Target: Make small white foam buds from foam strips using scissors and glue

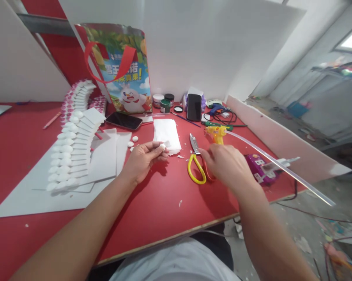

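Note:
My left hand [146, 158] is closed in a pinch on a small white piece [163, 146], just above the near edge of a stack of white sheets [167, 132]. My right hand [227, 164] is over the right part of the table, its back towards me and its fingers mostly hidden. Just beyond its knuckles is a yellow glue gun [217, 132], with a long clear glue stick [281, 166] running out of its rear. Whether the fingers grip the gun's handle cannot be seen. Scissors [197, 168] with yellow and red handles lie by my right thumb, partly covered.
Small white discs [135, 139] lie near the sheets. At left, a curved row of white pieces [73, 148] rests on white boards [26, 195]. Behind are a phone [124, 121], a printed bag [126, 78], jars [165, 105] and another dark phone [194, 107]. A purple object [262, 169] sits at right.

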Available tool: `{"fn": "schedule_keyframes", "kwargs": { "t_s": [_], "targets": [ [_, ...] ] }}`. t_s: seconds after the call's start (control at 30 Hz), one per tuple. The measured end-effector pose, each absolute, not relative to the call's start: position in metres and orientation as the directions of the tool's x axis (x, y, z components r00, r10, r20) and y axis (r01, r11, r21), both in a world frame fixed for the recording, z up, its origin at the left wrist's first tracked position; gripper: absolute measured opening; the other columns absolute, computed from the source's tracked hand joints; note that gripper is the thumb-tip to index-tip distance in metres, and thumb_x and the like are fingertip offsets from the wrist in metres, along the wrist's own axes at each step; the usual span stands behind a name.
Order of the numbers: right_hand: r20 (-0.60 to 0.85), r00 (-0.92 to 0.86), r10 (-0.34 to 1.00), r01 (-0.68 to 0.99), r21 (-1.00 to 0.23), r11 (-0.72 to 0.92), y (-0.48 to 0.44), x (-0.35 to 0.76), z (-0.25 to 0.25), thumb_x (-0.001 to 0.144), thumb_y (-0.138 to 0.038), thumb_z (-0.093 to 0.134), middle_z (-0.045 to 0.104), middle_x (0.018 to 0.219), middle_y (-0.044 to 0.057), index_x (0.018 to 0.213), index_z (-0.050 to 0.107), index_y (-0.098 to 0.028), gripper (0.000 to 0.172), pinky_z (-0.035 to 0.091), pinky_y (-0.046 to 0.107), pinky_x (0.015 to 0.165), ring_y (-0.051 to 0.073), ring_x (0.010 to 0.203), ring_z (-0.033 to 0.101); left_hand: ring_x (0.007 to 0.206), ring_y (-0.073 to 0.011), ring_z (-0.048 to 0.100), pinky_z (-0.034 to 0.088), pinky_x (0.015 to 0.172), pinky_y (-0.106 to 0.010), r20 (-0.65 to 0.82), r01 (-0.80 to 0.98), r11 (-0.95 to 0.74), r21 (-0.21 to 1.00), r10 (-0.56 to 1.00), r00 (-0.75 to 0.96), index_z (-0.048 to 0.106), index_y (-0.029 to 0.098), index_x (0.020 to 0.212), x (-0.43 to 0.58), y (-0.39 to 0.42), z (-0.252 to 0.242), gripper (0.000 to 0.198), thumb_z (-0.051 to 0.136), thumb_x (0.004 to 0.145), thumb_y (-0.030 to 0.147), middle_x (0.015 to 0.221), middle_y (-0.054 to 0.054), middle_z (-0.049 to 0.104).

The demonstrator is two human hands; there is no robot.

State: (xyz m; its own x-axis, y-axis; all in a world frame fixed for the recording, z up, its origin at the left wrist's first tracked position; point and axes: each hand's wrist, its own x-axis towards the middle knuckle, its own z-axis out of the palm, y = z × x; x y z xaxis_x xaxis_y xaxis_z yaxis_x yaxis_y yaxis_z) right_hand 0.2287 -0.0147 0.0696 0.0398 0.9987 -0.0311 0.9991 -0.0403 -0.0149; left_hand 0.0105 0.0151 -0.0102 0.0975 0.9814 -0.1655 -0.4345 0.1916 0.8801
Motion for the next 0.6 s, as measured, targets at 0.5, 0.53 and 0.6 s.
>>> {"fn": "schedule_keyframes", "kwargs": {
  "t_s": [0.5,0.53,0.6],
  "targets": [
    [0.075,0.250,0.965,0.730,-0.670,-0.137,0.054,0.297,-0.010,0.082,-0.032,0.061,0.054,0.061,0.000,0.068,0.053,-0.021,0.020,0.033,0.030,0.058,0.016,0.059,0.051,0.055,-0.0089,0.064,0.055,0.055,-0.020,-0.165,-0.383,0.177,0.907,0.984,0.064,0.075,0.011,0.078,0.006,0.018,-0.013,0.050,0.100,0.049,0.042,0.069,-0.003,0.073],
    [0.086,0.261,0.962,0.707,-0.696,-0.130,0.054,0.296,-0.011,0.080,-0.030,0.061,0.051,0.059,-0.001,0.065,0.050,-0.021,0.020,0.031,0.030,0.057,0.015,0.057,0.049,0.054,-0.0086,0.063,0.054,0.054,-0.019,-0.172,-0.386,0.180,0.905,0.984,0.054,0.075,0.011,0.078,0.006,0.018,-0.014,0.050,0.100,0.048,0.041,0.069,-0.003,0.073],
    [0.095,0.290,0.952,0.606,-0.789,-0.105,0.050,0.289,-0.009,0.077,-0.031,0.062,0.049,0.056,-0.001,0.065,0.048,-0.022,0.021,0.031,0.029,0.055,0.014,0.055,0.046,0.054,-0.0083,0.062,0.054,0.054,-0.019,-0.184,-0.392,0.182,0.902,0.982,0.033,0.075,0.010,0.078,0.006,0.019,-0.014,0.050,0.100,0.047,0.040,0.068,-0.003,0.073]
  ]
}}
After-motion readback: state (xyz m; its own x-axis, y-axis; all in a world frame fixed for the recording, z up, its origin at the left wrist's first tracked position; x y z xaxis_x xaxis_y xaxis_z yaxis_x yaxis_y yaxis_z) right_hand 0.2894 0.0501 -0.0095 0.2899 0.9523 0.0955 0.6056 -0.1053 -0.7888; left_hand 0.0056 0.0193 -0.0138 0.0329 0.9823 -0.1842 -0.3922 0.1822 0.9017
